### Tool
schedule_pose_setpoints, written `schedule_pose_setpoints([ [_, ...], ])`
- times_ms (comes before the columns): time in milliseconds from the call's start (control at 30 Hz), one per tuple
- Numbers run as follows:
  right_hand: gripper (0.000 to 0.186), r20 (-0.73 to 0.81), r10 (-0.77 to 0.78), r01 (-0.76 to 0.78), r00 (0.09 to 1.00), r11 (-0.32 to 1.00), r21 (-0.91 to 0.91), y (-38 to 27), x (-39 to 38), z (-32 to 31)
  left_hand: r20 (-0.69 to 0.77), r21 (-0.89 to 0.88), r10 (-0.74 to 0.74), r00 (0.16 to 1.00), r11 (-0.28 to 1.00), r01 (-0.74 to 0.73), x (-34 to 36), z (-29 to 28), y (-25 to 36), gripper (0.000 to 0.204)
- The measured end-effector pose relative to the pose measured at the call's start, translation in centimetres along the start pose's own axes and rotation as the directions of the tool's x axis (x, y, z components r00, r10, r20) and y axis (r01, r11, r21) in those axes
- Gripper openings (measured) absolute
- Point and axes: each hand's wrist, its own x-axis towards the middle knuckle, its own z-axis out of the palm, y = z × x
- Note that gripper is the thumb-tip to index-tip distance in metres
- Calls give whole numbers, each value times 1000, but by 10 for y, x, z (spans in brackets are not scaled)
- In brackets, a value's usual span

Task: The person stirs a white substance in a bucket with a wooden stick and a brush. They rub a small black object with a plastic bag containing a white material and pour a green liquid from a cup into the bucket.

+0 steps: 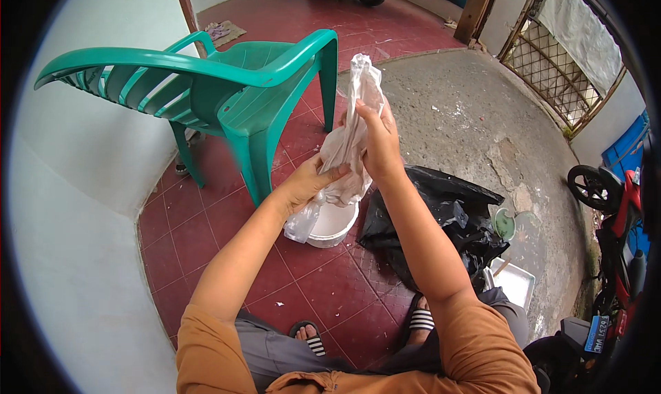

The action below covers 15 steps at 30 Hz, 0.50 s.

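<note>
A crumpled, whitish plastic bag [348,142] is stretched upright between my two hands. My left hand [303,186] grips its lower left side, fingers partly hidden behind the folds. Higher up on the right, my right hand [380,142] pinches the bag with the thumb across its front. A clear, knotted-looking piece of plastic [301,224] hangs below my left hand. Directly beneath is a round white tub [334,223] on the red tiles, its inside coated white. The bag covers part of the tub's rim.
A green plastic chair [255,118] stands to the left, by the white wall. Right of the tub lies a crumpled black plastic bag [441,218], with a green cup [505,224] and a white tray [515,285] beyond. A red motorcycle [625,208] is at the far right.
</note>
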Motion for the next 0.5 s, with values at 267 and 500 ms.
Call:
schedule_pose_setpoints([
  [267, 37, 70, -101, 108, 992, 987, -119, 16, 9, -1, -67, -26, 164, 984, 986, -166, 0, -4, -8, 52],
  [500, 31, 38, -136, 135, 990, 991, 15, 17, 10, 4, -31, -227, 77, 997, 970, -82, 2, -11, -4, 52],
])
